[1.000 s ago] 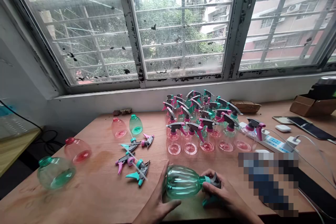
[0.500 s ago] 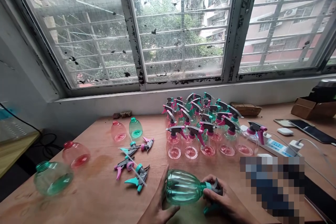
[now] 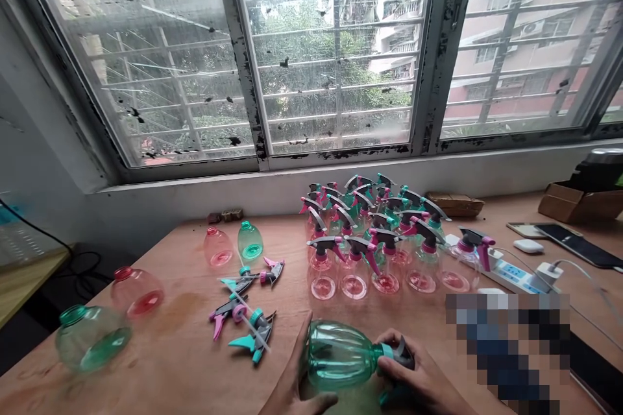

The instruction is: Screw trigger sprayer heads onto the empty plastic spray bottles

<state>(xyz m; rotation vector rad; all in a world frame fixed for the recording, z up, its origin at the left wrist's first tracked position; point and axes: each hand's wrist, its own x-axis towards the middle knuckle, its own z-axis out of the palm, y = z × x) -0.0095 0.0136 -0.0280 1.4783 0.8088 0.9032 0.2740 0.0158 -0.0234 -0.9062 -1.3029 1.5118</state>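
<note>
A green spray bottle (image 3: 341,355) lies sideways above the table's near edge, its base to the left. My left hand (image 3: 296,376) cradles that base, with the fingers along its far side and the thumb beneath. My right hand (image 3: 413,369) grips the teal collar of the dark spray head (image 3: 403,355) at the bottle's neck. Left of my hands, several loose spray heads (image 3: 260,331) with pink or teal parts lie in a pile. Open bottles without heads stand further left: a green bottle (image 3: 92,340), a red bottle (image 3: 139,292), and a smaller-looking pair behind.
Several assembled spray bottles (image 3: 354,272) stand in close rows at the back middle. To their right are a white power strip (image 3: 513,272) with cables, a phone (image 3: 579,243), a white case (image 3: 528,246) and a cardboard box (image 3: 577,201). A blurred patch covers the right front.
The view has shifted slightly. Both hands keep hold of the green bottle and its spray head, in nearly the same pose.
</note>
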